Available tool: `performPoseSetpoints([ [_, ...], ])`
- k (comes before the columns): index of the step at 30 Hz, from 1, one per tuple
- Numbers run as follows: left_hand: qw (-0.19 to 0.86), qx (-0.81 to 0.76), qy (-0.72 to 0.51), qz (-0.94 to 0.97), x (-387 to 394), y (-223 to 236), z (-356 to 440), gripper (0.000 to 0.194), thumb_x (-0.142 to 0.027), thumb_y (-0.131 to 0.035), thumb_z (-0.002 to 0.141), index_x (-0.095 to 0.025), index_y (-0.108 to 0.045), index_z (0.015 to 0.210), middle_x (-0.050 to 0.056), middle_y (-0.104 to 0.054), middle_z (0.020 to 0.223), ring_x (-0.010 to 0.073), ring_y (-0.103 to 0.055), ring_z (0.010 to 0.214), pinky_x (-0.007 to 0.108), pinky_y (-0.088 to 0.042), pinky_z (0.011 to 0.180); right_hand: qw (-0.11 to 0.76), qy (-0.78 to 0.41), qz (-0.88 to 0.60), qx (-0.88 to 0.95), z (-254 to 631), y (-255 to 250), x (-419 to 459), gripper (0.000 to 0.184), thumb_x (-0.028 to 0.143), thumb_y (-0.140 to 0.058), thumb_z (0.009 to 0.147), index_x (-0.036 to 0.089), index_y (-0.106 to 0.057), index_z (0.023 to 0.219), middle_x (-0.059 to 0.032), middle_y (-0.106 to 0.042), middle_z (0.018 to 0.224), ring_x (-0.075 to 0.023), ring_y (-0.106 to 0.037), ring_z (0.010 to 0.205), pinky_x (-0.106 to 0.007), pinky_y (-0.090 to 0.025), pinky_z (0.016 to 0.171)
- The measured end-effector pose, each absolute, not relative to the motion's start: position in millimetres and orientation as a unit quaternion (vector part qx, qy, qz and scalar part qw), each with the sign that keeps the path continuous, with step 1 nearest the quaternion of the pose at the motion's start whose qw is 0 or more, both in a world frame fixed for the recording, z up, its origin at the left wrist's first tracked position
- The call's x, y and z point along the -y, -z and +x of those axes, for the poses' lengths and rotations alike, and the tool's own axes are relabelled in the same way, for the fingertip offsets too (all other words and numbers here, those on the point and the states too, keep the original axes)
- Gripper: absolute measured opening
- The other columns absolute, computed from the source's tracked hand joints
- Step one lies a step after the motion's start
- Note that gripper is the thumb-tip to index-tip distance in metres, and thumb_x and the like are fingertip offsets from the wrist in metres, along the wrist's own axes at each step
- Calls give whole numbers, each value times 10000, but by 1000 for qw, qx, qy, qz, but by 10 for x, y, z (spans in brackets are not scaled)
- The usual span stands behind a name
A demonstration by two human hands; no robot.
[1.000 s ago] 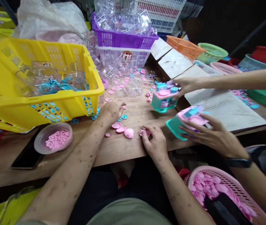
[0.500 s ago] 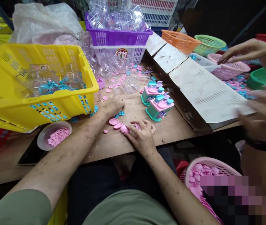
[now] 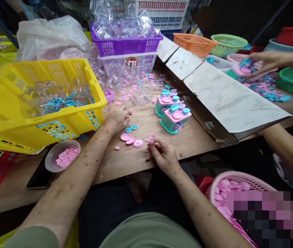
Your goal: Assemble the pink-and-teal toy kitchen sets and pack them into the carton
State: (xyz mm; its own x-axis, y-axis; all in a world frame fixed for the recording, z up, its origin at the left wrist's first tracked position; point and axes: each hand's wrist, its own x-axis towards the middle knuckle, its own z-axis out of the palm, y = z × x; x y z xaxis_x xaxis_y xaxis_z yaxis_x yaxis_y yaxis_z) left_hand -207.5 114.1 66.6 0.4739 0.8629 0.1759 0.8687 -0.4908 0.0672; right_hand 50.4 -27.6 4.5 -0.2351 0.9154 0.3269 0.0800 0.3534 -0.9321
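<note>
My right hand (image 3: 165, 154) pinches a pink oval plastic piece (image 3: 149, 141) just above the wooden table, near its front edge. Beside it lie more pink ovals, among them a domed one (image 3: 137, 143) and a shallow dish (image 3: 125, 137). My left hand (image 3: 117, 120) rests by the corner of the yellow crate, fingers curled together; whatever they hold is too small to make out. Close to it are two small blue discs (image 3: 134, 127) and a little pink round piece (image 3: 117, 148). Two toy kitchen units (image 3: 175, 119) in pink, teal and blue stand to the right.
A yellow crate (image 3: 66, 113) and a tub of small pink parts (image 3: 50, 161) flank my left arm. Purple crate (image 3: 128, 44) and clear plastic pieces stand behind. A cardboard divider (image 3: 229, 93) borders the right; beyond it, another person's hand (image 3: 267, 63) holds a toy unit.
My right hand has lifted slightly off the domed pink oval and now holds another oval. My left hand has shifted a little left. The other person's hand now holds a toy unit.
</note>
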Motion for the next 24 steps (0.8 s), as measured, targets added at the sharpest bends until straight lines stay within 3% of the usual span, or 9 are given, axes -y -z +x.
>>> performPoseSetpoints([
  [4, 5, 476, 41, -878, -1200, -700, -2061, 265, -177, -655, 1006, -252, -859, 1158, 91, -832, 1319, 287, -744, 1250, 384, -581, 1043, 498, -483, -373, 616, 548, -111, 228, 419, 572, -890, 951, 255, -673, 1118, -36, -801, 964, -234, -848, 848, -365, -725, 812],
  [7, 7, 456, 7, -890, -1199, -713, -1999, 261, -127, -640, 960, -238, -874, 991, 104, -861, 1108, 282, -778, 1106, 369, -566, 948, 497, -507, -382, 591, 565, -163, 187, 547, 601, -1009, 807, 247, -652, 1022, -18, -756, 929, -224, -817, 799, -342, -708, 743],
  [10, 12, 443, -6, -897, -1173, -749, -1972, 271, -89, -624, 945, -201, -871, 941, 136, -851, 1022, 300, -786, 1038, 399, -559, 943, 503, -511, -384, 581, 563, -179, 166, 492, 661, -888, 938, 239, -657, 1037, -14, -732, 894, -210, -802, 752, -318, -666, 660],
  [14, 12, 433, 8, -901, -1081, -849, -2001, 218, -150, -651, 1000, -173, -867, 1008, 163, -837, 1099, 331, -780, 1114, 415, -582, 979, 505, -496, -375, 599, 567, -174, 163, 433, 657, -752, 1057, 232, -692, 1115, -44, -771, 932, -205, -815, 811, -330, -673, 739],
  [19, -30, 409, 146, -900, -724, -927, -1958, 197, -276, -651, 1074, -186, -822, 1111, 114, -840, 1084, 290, -791, 1050, 387, -610, 950, 484, -572, -363, 555, 577, -182, 135, 555, 679, -862, 962, 275, -502, 1085, -51, -826, 1110, -161, -784, 740, -335, -691, 747],
  [24, -163, 348, 316, -867, -310, -790, -1767, 183, -305, -686, 1084, -216, -827, 1162, 47, -864, 1007, 187, -804, 842, 280, -635, 800, 486, -568, -382, 544, 553, -165, 115, 611, 721, -868, 931, 276, -482, 1092, 1, -786, 972, -157, -768, 733, -322, -688, 741],
])
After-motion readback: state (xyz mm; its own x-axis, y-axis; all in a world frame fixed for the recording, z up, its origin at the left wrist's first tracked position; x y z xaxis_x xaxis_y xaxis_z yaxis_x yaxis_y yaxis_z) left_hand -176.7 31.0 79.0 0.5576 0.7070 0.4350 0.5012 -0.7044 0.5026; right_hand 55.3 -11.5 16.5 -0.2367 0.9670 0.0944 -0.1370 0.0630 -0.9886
